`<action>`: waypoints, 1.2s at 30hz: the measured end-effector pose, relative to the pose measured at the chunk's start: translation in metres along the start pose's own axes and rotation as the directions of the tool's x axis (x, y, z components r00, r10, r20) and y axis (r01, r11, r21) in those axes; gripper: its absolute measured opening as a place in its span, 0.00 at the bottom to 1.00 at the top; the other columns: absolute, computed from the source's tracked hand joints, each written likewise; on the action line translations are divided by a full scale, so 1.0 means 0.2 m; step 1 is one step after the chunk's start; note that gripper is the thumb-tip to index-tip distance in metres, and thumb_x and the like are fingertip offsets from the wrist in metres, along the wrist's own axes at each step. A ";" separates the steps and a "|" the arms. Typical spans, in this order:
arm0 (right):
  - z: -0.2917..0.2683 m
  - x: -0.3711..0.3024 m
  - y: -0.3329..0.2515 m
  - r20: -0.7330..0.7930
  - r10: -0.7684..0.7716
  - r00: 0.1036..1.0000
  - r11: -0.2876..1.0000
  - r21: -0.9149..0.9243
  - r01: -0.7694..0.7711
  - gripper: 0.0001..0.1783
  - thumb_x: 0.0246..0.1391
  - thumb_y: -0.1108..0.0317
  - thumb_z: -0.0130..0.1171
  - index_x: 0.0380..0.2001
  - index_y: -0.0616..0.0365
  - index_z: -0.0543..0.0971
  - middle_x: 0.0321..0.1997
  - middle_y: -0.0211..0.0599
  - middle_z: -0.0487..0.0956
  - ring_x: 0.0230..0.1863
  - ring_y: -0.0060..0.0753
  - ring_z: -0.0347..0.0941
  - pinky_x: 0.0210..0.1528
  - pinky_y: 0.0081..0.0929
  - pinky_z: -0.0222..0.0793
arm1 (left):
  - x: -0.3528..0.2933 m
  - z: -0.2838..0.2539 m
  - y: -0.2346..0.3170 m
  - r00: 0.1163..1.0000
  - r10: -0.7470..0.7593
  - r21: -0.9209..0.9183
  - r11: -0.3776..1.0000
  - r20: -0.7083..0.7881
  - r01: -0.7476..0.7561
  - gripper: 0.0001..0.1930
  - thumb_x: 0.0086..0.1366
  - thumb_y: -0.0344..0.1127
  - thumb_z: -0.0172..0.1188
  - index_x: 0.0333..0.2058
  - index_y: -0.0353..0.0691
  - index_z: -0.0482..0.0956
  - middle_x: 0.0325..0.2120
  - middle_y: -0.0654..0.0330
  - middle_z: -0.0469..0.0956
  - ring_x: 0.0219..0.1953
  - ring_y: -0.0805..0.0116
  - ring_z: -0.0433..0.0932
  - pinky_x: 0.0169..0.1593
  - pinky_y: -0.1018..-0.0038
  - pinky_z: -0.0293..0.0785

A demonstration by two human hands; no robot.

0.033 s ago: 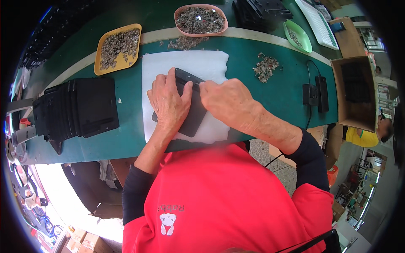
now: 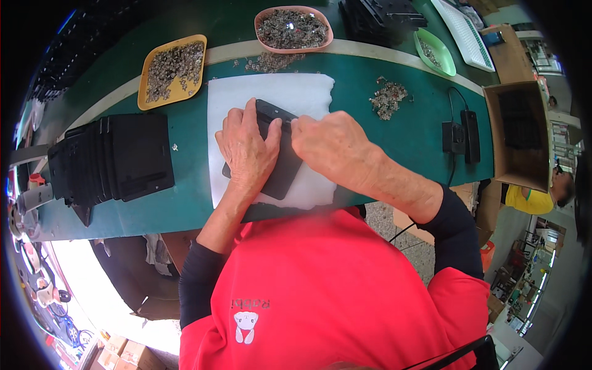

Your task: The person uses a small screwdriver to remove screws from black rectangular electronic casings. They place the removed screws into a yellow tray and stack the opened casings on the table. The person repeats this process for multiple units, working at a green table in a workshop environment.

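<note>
Dark grey panel [image 2: 285, 166], white sheet [image 2: 308, 92]

Your left hand [image 2: 246, 148] covers part of the panel [image 2: 287, 169]; anything in your right hand [image 2: 333, 145] is hidden. The far bowl's [image 2: 293, 50] bits [image 2: 291, 32] are too small to tell, the far-right stack [image 2: 376, 18] cut off.

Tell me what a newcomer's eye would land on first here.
The bright red cloth shirt across the lower middle grabs the eye. Above it, the spread left hand lies on a flat, dark grey rectangular panel, with the curled right hand at its upper right edge, over a ragged-edged white sheet. At the back, a shallow yellow tray, left, and a pink rounded bowl, centre, hold heaps of small glinting pieces.
</note>
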State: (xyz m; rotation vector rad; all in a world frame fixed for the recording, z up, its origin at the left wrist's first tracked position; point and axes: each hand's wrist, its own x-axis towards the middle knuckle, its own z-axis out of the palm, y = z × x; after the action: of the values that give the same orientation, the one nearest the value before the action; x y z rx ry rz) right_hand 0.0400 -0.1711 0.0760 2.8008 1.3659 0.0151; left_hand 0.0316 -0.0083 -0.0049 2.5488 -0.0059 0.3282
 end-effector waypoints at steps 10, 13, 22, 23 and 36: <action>-0.16 0.22 0.01 0.042 -0.073 0.996 0.997 0.016 0.072 0.03 0.39 0.72 0.60 0.18 0.60 0.80 0.23 0.44 0.80 0.29 0.43 0.80 0.28 0.38 0.74 | 0.06 0.01 -0.08 0.995 0.016 0.023 1.000 0.102 -0.018 0.27 0.56 0.45 0.63 0.52 0.37 0.74 0.36 0.51 0.74 0.42 0.51 0.73 0.42 0.58 0.66; -0.20 0.19 0.11 0.150 0.029 0.988 0.994 0.103 -0.045 0.04 0.41 0.72 0.58 0.22 0.59 0.81 0.26 0.45 0.81 0.33 0.47 0.80 0.32 0.38 0.75 | 0.06 -0.05 -0.02 0.996 -0.007 -0.047 0.999 0.092 0.012 0.25 0.57 0.45 0.62 0.51 0.37 0.76 0.36 0.48 0.76 0.42 0.50 0.75 0.44 0.58 0.69; 0.15 -0.09 0.28 -0.153 0.444 0.883 0.757 0.592 -0.278 0.16 0.51 0.71 0.50 0.39 0.55 0.84 0.36 0.47 0.82 0.40 0.53 0.79 0.45 0.45 0.75 | 0.08 -0.03 -0.08 0.995 -0.072 -0.264 0.961 0.067 0.087 0.22 0.59 0.41 0.61 0.49 0.35 0.79 0.37 0.47 0.79 0.41 0.52 0.78 0.47 0.63 0.73; 0.20 -0.10 0.27 -0.157 0.466 0.871 0.733 0.620 -0.280 0.16 0.51 0.71 0.50 0.39 0.55 0.84 0.37 0.48 0.82 0.40 0.53 0.79 0.46 0.45 0.75 | 0.08 -0.03 -0.08 0.992 -0.093 -0.276 0.954 0.084 0.113 0.21 0.59 0.40 0.61 0.48 0.34 0.79 0.37 0.47 0.79 0.40 0.54 0.79 0.46 0.64 0.73; 0.37 -0.13 0.19 -0.176 0.542 0.822 0.673 0.678 -0.298 0.15 0.55 0.69 0.49 0.40 0.54 0.83 0.37 0.49 0.82 0.40 0.53 0.79 0.44 0.46 0.74 | 0.09 -0.06 -0.04 0.973 -0.189 -0.352 0.909 0.132 0.225 0.18 0.59 0.37 0.57 0.46 0.33 0.79 0.26 0.57 0.81 0.26 0.69 0.77 0.36 0.73 0.72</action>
State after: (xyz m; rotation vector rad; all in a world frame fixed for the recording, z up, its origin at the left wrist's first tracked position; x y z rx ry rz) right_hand 0.0561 -0.2168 0.0038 3.8132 0.7785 0.1202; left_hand 0.0471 0.0061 0.0056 2.1670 0.1539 0.1081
